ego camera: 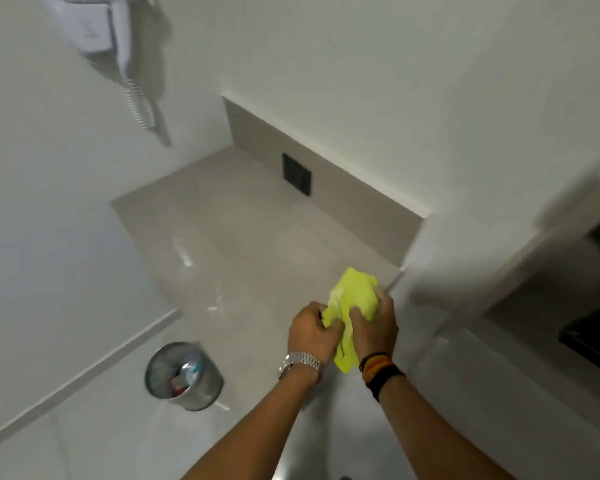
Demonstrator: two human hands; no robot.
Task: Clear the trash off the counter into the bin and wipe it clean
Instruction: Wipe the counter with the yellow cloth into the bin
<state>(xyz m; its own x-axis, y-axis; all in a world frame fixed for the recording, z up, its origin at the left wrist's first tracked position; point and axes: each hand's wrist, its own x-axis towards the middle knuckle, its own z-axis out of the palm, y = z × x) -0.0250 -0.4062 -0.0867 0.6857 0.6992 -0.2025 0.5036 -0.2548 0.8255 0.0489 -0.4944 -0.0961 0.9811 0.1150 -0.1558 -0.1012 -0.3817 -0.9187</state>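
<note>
1. Both hands are bunched on a yellow-green cloth (352, 306). The left hand (312, 332) pinches its near edge with curled fingers; the right hand (374, 323) is wrapped around the middle.
2. The cloth's top puffs out above the right hand and a tail hangs between the wrists. Whether it touches the surface below cannot be told.
3. A metal watch (300, 363) sits on the left wrist, dark bands (378, 370) on the right.
4. The hands hang over the near right end of the beige counter (229, 216), beside a white wall edge.
5. A dark plate (297, 174) is set in the backsplash; its detail is blurred.
6. Left and below, a metal bin (184, 375) holds coloured scraps, too smeared to name.
7. At top left, a white wall unit (94, 26) with a coiled cord is cut off by the frame.
</note>
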